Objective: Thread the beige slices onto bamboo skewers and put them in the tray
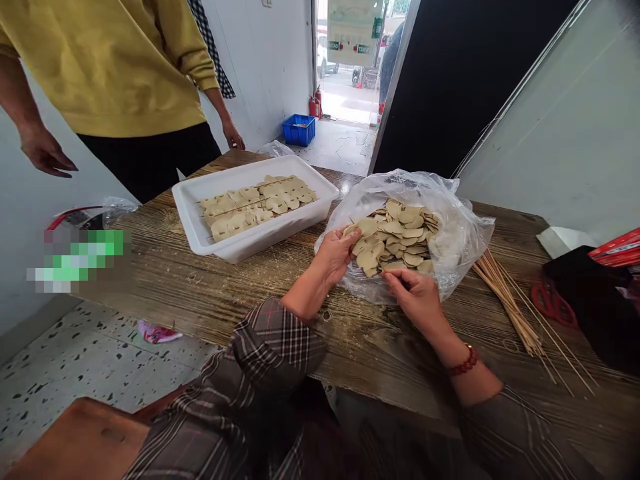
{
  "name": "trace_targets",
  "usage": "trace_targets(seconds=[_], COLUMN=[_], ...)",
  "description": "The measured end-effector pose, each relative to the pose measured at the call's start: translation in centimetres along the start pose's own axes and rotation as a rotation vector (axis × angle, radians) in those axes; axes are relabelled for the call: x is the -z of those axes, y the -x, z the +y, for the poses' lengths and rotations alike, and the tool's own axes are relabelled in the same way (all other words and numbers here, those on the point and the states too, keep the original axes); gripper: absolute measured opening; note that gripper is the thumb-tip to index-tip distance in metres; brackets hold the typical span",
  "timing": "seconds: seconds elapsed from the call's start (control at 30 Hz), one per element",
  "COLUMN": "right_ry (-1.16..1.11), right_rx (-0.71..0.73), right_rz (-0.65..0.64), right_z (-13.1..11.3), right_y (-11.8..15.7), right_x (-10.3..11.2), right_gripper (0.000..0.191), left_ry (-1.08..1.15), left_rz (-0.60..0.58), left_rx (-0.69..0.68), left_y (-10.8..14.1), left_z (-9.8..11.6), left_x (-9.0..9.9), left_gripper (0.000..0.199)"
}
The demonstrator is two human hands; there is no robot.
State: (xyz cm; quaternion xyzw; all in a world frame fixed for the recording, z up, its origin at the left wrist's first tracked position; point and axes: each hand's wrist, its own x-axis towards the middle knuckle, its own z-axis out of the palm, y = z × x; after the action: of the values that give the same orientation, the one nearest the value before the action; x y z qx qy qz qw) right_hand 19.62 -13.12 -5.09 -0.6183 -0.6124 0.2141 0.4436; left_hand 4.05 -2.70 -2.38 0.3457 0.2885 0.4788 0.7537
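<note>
Flat beige slices lie heaped in an open clear plastic bag on the wooden table. At the bag's left side, my left hand grips several slices that appear threaded on a thin skewer. My right hand, with a red bead bracelet on the wrist, pinches near the lower end of these slices at the bag's front edge; the skewer's end seems to be between its fingertips. To the left, a white tray holds skewered slices laid in rows.
Loose bamboo skewers lie right of the bag, beside red-handled scissors and a black bag. A person in a yellow top stands beyond the table's left end. A blue crate is on the floor near the door.
</note>
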Motion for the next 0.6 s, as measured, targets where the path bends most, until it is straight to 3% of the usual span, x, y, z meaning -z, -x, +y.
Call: trace_targets(seconds=[0.6], right_ry=[0.055], right_rx=[0.111], right_rz=[0.088], right_z=[-0.5], right_y=[-0.24], right_x=[0.18], right_gripper=[0.024], left_ry=[0.001], left_rz=[-0.064], left_rx=[0.048], left_y=[0.42], left_z=[-0.45], left_x=[-0.93], left_gripper=[0.022])
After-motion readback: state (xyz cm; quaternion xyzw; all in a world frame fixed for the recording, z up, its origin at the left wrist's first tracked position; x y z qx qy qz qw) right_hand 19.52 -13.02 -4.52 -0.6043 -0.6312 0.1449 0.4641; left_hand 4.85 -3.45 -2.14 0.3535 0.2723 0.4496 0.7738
